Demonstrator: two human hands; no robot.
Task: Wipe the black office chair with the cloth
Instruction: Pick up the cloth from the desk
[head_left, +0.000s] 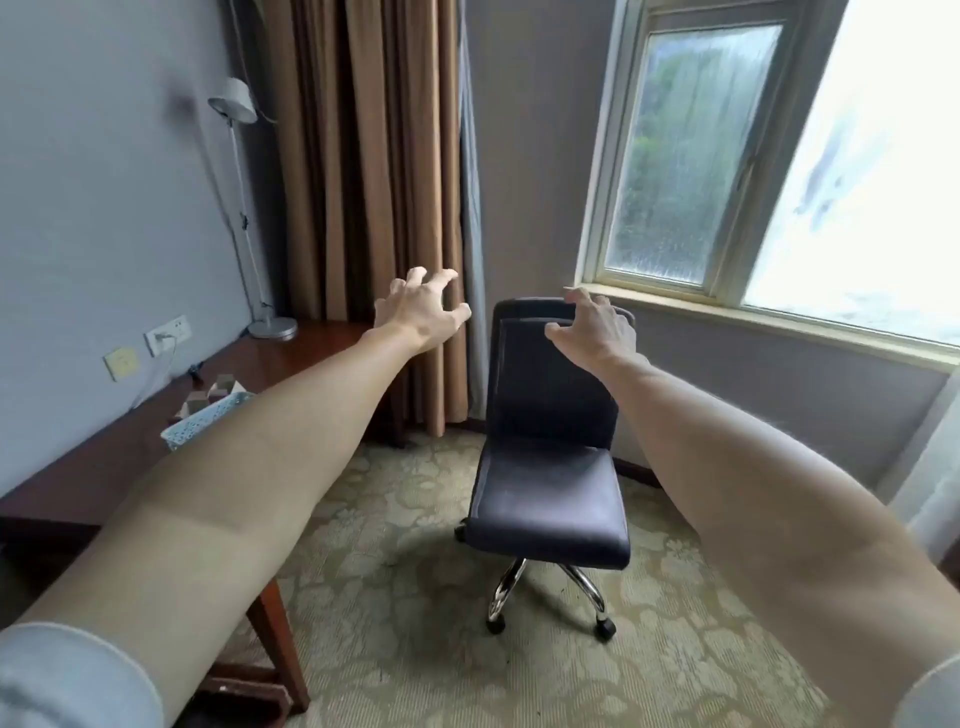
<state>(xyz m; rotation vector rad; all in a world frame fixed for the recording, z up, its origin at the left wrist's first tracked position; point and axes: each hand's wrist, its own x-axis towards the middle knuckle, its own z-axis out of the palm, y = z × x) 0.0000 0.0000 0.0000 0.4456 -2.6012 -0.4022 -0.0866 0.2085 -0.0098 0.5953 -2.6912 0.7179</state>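
Reaching toward the black office chair (550, 499), left hand (421, 312) beside its backrest, right hand (592, 327) over it, fingers splayed wide, empty.

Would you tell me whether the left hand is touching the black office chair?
Apart. The head view shows curtain between the left hand and the black office chair.

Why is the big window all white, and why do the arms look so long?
In the head view, daylight overexposes the big window pane, so it washes out white; the wide-angle lens stretches the left forearm and right forearm near the picture's edges.
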